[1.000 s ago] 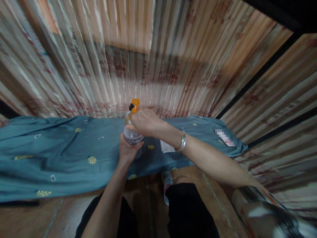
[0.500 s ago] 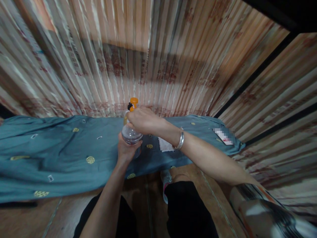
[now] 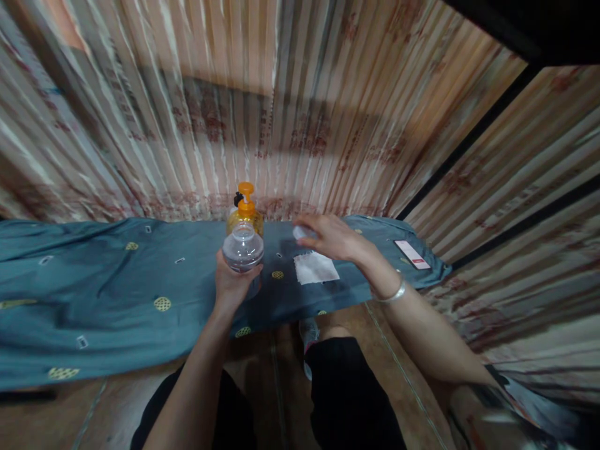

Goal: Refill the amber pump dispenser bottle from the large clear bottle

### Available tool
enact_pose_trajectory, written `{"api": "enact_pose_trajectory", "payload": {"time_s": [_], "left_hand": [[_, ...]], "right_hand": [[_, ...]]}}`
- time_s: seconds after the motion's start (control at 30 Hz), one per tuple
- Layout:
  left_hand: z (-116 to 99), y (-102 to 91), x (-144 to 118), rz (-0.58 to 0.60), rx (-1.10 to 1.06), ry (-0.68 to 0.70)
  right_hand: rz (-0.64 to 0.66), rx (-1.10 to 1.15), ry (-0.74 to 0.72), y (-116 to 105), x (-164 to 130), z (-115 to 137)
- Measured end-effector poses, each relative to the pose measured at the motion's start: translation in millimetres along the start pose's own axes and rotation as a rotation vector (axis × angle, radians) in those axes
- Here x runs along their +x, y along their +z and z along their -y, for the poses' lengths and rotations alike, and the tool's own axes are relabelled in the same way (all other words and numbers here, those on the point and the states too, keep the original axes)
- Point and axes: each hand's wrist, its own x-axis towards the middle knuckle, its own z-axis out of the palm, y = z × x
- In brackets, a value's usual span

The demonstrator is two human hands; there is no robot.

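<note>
My left hand point(image 3: 234, 281) is wrapped round a clear plastic bottle point(image 3: 244, 250), which stands upright with its neck uncapped and liquid inside. To its right, my right hand point(image 3: 330, 234) pinches a whitish bottle cap point(image 3: 302, 233) between thumb and fingers, above the cloth. Just behind the clear bottle is a yellow pump bottle point(image 3: 246, 212) with an orange pump head; its lower part is hidden. A white paper sheet point(image 3: 315, 270) lies flat below my right hand.
A teal patterned cloth point(image 3: 117, 281) covers the narrow surface. A phone point(image 3: 412, 254) with a lit screen lies near its right end. A black object point(image 3: 238, 200) shows behind the pump bottle. Curtains point(image 3: 210, 125) hang at the back and right, with a dark frame bar point(image 3: 469, 137).
My right hand has come off the bottle's top and moved right with the cap. The bottle's open neck now shows. My left hand still holds the bottle.
</note>
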Motion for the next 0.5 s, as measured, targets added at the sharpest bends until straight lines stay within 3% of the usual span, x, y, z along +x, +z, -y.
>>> {"api": "enact_pose_trajectory", "payload": {"time_s": [0.07,0.23,0.37,0.5], "left_hand": [[0.3,-0.1,0.5,-0.003,0.002,0.001],[4.3,1.1,4.0,-0.028,0.007,0.008],[8.0,1.0,6.5,-0.045,0.009,0.030],[10.5,-0.2,6.0,-0.065,0.008,0.041]], "right_hand": [[0.109,-0.038,0.280,25.4,-27.8,-35.9],[0.237,-0.135,0.630,89.5,-86.0,-110.6],[0.265,-0.166,0.791,120.6,-107.1,-145.5],[0.245,-0.163,0.845,136.5,-111.9,-162.0]]}}
